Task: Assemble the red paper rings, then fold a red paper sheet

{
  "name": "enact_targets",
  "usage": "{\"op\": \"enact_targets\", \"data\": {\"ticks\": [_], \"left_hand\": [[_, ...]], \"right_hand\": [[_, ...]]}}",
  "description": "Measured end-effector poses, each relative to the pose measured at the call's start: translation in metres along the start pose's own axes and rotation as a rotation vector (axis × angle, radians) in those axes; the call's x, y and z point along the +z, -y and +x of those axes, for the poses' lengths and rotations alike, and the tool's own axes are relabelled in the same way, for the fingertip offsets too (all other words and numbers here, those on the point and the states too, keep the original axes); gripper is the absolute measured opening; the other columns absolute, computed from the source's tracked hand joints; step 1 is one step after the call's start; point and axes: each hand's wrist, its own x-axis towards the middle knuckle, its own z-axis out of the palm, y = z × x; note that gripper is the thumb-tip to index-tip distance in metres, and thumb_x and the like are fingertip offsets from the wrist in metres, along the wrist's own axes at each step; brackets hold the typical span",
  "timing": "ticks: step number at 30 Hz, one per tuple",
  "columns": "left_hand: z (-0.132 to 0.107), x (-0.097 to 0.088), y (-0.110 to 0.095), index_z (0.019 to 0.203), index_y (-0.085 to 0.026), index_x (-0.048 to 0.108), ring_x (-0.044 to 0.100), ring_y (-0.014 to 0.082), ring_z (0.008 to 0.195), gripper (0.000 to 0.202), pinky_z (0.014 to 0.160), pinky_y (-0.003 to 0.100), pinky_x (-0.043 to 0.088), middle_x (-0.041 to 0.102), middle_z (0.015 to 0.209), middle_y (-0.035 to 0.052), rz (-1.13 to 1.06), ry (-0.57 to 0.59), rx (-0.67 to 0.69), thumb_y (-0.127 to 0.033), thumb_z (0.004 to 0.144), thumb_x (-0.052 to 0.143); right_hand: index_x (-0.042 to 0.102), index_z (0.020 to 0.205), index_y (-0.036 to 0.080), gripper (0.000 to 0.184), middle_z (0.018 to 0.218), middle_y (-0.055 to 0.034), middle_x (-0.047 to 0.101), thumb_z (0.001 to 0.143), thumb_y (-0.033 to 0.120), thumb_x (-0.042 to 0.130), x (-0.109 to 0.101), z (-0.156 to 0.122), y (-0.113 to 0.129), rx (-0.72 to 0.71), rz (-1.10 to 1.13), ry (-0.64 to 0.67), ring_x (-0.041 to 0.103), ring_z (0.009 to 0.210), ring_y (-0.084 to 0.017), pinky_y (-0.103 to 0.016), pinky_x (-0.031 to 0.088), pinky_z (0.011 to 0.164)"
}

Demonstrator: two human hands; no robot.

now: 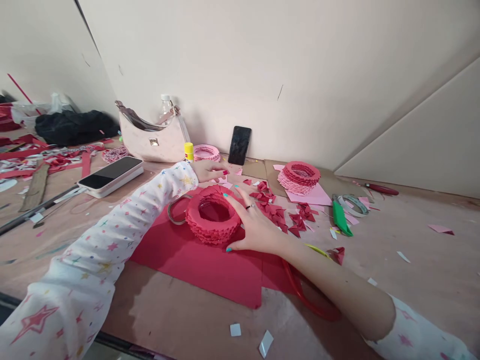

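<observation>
Star-print sleeve (48, 312) first — right hand (255, 222) spread on the red folded-paper ring (213, 217), hole facing up, left hand (210, 171) flat beyond.

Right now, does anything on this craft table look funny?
Yes: folded red paper pieces lie scattered across the wooden tabletop beside the right hand, not stacked like the red paper ring it touches.

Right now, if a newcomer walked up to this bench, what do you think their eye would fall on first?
Most striking is the red folded-paper ring at the centre, on a red paper sheet, with the right hand spread against its side. Beyond it, a stacked pink-and-red paper ring sits on pink paper, with small folded red pieces scattered nearby.
</observation>
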Motion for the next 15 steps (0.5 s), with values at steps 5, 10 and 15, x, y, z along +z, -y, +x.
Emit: {"op": "enact_targets", "data": {"ticks": [5, 10, 15], "left_hand": [[-0.007, -0.006, -0.011, 0.123, -0.014, 0.045, 0.062, 0.0198, 0.09, 0.044, 0.06, 0.02, 0.048, 0.058, 0.115, 0.0137, -0.056, 0.074, -0.269, -0.04, 0.088, 0.035], [-0.008, -0.005, -0.007, 0.117, -0.013, 0.052, 0.061, 0.0266, 0.091, 0.05, 0.07, 0.031, 0.049, 0.057, 0.115, 0.0162, -0.072, 0.148, -0.416, -0.047, 0.083, 0.042], [-0.001, 0.002, 0.021, 0.091, -0.016, 0.066, 0.047, 0.0302, 0.113, 0.034, 0.092, 0.037, 0.039, 0.063, 0.105, 0.0101, -0.345, -0.022, -0.348, -0.043, 0.072, 0.058]], "right_hand": [[-0.003, 0.142, 0.032, 0.114, 0.149, -0.0115, 0.002, 0.058, 0.042, 0.074, 0.009, 0.004, 0.001, 0.044, 0.159, -0.037, 0.014, 0.135, -0.031, -0.044, 0.038, 0.095], [0.001, 0.143, 0.029, 0.109, 0.148, -0.0082, 0.015, 0.061, 0.041, 0.072, 0.004, 0.011, -0.008, -0.035, 0.296, -0.072, 0.018, 0.134, -0.027, -0.043, 0.026, 0.105], [-0.002, 0.143, 0.032, 0.111, 0.15, -0.0043, 0.005, 0.062, 0.038, 0.074, 0.003, 0.015, -0.024, 0.028, 0.484, -0.089, 0.013, 0.136, -0.027, -0.044, 0.021, 0.108]]}}
